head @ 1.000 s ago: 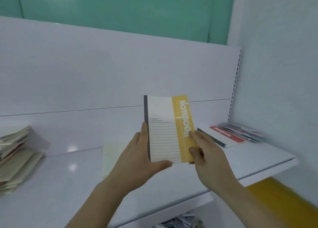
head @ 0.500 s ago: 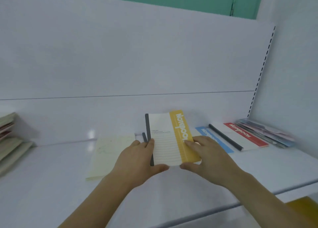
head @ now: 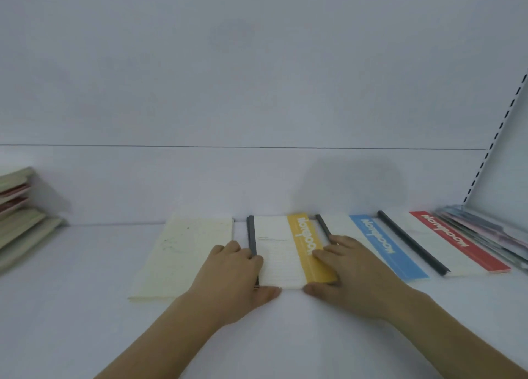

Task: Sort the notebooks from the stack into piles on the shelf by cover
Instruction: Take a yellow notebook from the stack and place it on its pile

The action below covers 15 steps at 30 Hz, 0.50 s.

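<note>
Now yellow notebook (head: 288, 253) between left hand (head: 233, 278), right hand (head: 353, 275)

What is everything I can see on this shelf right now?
White shelf: one, white, spans the whole view.
Yellow-striped notebook: one, white and yellow, centre, lying flat.
Pale cream notebook: one, cream, left of it.
Blue-striped notebook: one, white and blue, right of it.
Red-striped notebook: one, white and red, further right.
Mixed pile: count unclear, pastel, far right.
Unsorted stack: several, greenish and red, far left.
Left hand: holds the yellow notebook's left edge.
Right hand: holds its right edge.
</note>
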Tool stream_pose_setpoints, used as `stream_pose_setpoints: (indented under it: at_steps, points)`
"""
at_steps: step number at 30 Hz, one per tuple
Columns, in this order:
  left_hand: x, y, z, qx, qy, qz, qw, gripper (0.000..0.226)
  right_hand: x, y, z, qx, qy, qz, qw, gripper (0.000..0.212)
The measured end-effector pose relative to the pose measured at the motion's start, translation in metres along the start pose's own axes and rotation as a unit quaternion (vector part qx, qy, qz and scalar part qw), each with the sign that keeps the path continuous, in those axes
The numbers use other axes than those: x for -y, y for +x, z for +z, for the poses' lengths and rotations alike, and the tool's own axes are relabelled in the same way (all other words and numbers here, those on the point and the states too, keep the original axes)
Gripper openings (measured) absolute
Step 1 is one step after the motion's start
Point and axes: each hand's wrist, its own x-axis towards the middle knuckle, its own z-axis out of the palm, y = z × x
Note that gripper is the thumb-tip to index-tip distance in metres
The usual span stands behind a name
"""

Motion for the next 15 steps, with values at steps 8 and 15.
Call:
stream_pose_setpoints:
  at_steps: [8,15]
  points:
    - [-0.012,0.003,-0.002,0.048,-0.078,-0.067,0.994,0.043,-0.013,0.009,0.003,0.003,0.027,-0.034,0.999,0.094]
    - [-0.017,0.0,-0.002,0.062,-0.135,-0.118,0.982,0.058,-0.016,0.011,0.005,0.018,0.032,-0.034,0.999,0.087]
